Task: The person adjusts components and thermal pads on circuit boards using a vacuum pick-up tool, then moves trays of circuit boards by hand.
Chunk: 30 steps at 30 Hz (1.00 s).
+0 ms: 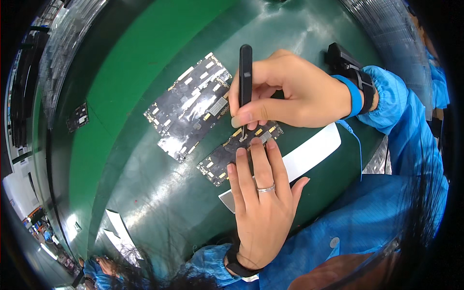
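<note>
Left hand (266,208) lies palm-down, fingers slightly apart, fingertips on the small circuit board (217,157). Just beyond, right hand (295,92) pinches a black pen-like tool (245,72) near-upright, tip at that board. Looks like fine tip work; next move likely needs steady fingers. Larger board panel (186,108) sits beyond left hand.

Black tool (245,72) over circuit board (224,153)
</note>
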Available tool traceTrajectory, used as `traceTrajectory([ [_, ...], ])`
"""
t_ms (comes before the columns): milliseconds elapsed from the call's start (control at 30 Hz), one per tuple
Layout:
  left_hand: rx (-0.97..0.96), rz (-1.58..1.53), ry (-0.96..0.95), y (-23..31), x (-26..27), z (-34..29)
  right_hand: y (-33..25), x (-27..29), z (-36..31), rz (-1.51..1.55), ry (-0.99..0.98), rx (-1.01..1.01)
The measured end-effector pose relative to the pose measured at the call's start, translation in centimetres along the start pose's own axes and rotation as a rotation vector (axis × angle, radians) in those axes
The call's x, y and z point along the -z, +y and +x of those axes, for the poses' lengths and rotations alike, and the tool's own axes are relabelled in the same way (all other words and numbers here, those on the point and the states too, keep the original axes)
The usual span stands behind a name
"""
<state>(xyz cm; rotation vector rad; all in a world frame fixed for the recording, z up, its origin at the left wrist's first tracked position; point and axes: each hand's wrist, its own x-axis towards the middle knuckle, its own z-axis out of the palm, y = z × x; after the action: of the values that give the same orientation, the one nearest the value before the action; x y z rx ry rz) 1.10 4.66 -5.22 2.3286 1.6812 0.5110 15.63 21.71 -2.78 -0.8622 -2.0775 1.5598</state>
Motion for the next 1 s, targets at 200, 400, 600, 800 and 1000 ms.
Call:
traceTrajectory([
  [200,0.0,0.017,-0.01,0.17,-0.06,0.11,0.32,0.34,-0.17,-0.039,-0.045,0.002],
  [400,0.003,0.026,-0.017,0.2,0.01,0.08,0.06,0.3,-0.19,-0.081,-0.067,-0.017],
  [600,0.005,0.026,-0.012,0.21,-0.04,0.17,0.54,-0.06,-0.04,-0.017,0.0,0.04],
  [800,0.007,0.014,-0.042,0.22,0.1,0.26,0.66,-0.01,0.08,-0.004,-0.009,0.032],
  [1000,0.072,0.049,-0.047,0.47,0.07,0.11,0.25,0.27,-0.15,-0.03,-0.009,0.046],
])
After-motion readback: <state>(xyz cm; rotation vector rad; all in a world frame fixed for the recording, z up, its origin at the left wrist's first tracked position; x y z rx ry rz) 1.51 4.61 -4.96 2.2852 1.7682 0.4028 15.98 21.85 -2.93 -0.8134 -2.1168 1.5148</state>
